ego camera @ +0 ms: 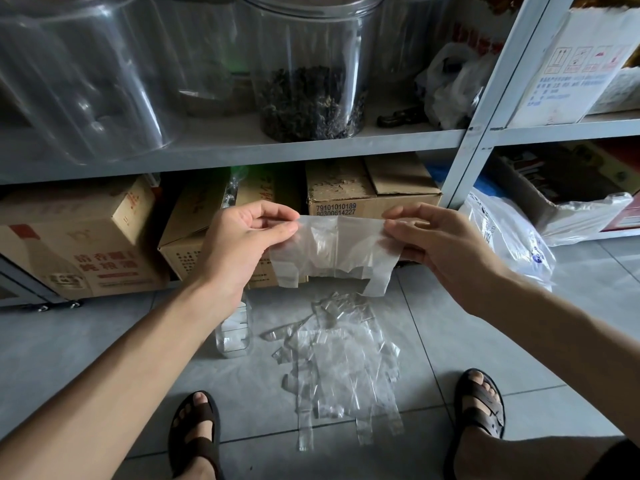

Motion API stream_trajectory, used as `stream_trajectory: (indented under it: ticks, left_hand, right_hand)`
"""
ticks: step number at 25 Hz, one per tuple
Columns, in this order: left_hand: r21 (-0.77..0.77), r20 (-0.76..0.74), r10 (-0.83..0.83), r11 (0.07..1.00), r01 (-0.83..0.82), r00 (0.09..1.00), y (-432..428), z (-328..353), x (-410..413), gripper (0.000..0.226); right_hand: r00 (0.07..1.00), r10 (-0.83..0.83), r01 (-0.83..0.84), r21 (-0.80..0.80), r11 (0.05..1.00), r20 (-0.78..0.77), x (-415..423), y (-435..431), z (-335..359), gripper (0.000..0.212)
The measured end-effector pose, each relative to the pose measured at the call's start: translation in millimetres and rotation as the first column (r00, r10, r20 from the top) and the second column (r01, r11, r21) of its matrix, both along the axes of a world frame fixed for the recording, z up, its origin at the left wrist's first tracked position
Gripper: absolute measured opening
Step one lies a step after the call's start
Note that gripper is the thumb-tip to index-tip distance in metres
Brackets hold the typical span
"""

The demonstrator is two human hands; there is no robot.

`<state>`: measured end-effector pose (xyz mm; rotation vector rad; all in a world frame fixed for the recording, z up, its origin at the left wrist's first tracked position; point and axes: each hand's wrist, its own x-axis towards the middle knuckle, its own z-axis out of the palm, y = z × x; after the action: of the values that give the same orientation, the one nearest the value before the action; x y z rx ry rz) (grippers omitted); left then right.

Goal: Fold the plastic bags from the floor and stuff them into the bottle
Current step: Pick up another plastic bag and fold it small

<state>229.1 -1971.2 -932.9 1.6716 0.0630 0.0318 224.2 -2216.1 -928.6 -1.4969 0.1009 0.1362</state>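
Holding 1 bag (332,251) over tiled floor (104,341), shelving (242,147) behind

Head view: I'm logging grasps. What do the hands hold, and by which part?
One translucent crinkled plastic bag, stretched between both hands: the left hand pinches its upper left corner, the right hand its upper right corner.

- The raised plastic bag (332,251): thin, milky, translucent film, softly creased.
- The pile of bags (341,368) on the floor: clearer film, glossy and wrinkled.
- The bottle (235,336): clear, smooth plastic.
- The floor tiles (104,341): grey, smooth, with a faint sheen.
- The boxes (374,199): matt brown corrugated cardboard.
- The shelf (242,147): smooth grey painted metal.
- The jars (311,46): clear glossy plastic.
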Motion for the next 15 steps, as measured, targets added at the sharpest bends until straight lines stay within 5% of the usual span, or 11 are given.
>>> stream_trajectory:
  ticks: [15]
  left_hand:
    - [0.009, 0.039, 0.065, 0.998, -0.066, 0.997, 6.1, -1.0, 3.5, 0.018]
  right_hand:
    - [0.992, -0.100, 0.106, -0.073, 0.992, 0.080, 3.4, -1.2, -4.1, 0.015]
